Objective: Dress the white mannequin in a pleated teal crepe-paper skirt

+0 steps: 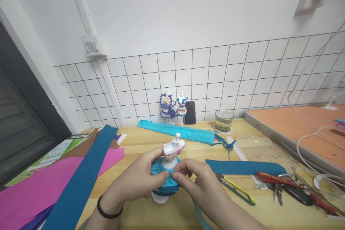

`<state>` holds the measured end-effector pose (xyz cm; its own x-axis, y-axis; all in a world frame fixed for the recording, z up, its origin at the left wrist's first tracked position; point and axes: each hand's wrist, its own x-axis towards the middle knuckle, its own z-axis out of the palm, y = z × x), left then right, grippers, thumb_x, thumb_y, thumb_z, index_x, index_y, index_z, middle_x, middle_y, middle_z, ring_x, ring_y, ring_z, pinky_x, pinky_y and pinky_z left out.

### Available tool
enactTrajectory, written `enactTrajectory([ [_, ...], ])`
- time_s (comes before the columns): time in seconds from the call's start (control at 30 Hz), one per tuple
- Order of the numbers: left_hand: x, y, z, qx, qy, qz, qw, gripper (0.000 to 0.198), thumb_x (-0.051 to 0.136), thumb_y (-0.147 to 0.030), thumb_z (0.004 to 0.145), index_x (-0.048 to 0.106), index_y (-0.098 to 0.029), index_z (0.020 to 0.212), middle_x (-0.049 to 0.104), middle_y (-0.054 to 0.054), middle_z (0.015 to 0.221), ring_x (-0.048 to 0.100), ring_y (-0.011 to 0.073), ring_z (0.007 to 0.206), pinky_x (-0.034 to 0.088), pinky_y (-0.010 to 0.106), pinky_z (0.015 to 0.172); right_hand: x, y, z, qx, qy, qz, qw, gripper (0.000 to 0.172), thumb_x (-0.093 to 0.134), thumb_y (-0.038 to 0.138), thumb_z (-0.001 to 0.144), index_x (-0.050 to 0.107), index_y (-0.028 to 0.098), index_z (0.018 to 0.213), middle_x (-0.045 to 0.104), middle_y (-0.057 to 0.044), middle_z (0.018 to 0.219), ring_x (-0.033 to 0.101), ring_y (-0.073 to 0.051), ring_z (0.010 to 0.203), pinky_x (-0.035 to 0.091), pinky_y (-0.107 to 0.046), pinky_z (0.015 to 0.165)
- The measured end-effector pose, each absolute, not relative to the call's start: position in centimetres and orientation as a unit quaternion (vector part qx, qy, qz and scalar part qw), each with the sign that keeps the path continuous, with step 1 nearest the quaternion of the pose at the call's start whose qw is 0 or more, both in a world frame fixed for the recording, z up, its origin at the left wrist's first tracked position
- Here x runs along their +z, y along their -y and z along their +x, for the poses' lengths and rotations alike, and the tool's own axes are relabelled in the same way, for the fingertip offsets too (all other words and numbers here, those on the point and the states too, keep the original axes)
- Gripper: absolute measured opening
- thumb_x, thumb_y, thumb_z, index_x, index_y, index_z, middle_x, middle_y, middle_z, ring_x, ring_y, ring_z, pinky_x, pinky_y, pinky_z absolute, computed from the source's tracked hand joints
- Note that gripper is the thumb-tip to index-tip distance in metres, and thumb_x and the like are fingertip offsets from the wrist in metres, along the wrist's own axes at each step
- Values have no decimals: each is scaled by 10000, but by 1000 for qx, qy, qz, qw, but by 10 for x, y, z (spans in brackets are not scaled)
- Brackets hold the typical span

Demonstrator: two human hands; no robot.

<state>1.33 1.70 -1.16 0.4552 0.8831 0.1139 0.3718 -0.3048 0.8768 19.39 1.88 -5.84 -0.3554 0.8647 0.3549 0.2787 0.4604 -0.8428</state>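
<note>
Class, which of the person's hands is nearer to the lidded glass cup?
The right. The right hand is in front of the lidded glass cup and slightly left of it; the left hand, also in front, is farther left, at the miniature dress form.

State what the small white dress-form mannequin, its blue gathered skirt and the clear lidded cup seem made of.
Small white dress-form mannequin: probably hard plastic, glossy; bright highlights on a smooth, moulded-looking surface.
Blue gathered skirt: crepe paper or thin fabric, matte; soft creases fit either.
Clear lidded cup: likely glass, glossy; see-through walls with reflections, though clear plastic is possible.
</note>
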Motion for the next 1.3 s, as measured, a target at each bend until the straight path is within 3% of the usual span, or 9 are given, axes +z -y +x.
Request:
enactTrajectory([
  [0.2,-7,-15,14,297,-413,758,408,570,542,-91,827,460,-313,1346,619,-31,1251,582,158,1095,448,259,964,-61,-18,194,345,737,-390,430,113,560,244,816,588,180,727,593,13,640,545,-138,601,416,-231,574],
  [0.37,-4,-14,19,302,-429,750,403,536,618,-191,814,492,-279,1328,602,8,1291,587,212,1109,458,297,953,-61,-21,194,358,726,-394,436,91,566,246,805,555,184,739,577,17,633,539,-137,590,417,-229,555],
  [0.67,-10,-19,20,319,-457,742,373,494,558,-124,807,552,-325,1258,597,-42,1300,571,195,1148,439,276,968,-60,-24,196,354,737,-394,420,34,555,193,814,584,186,799,605,10,686,563,-140,639,435,-236,594],
  [0.83,-12,-22,18,340,-492,718,357,481,548,-122,783,563,-276,1238,623,-10,1257,557,204,1161,447,286,959,-58,-26,201,337,751,-401,402,105,554,141,800,579,190,889,631,-7,770,587,-162,710,459,-281,666],
  [1.03,-12,-22,22,369,-515,685,359,457,542,-135,755,583,-221,1201,638,33,1227,552,238,1167,459,325,941,-54,-16,204,169,817,-340,434,141,574,166,854,552,210,986,602,-64,972,546,-217,922,457,-348,778],
  [1.3,-14,-19,38,407,-556,646,329,432,526,-137,735,591,-211,1155,691,31,1093,627,241,1022,472,340,870,-60,-12,192,-83,831,-284,471,115,500,107,890,597,168,899,614,-71,834,505,-199,754,400,-333,658],
])
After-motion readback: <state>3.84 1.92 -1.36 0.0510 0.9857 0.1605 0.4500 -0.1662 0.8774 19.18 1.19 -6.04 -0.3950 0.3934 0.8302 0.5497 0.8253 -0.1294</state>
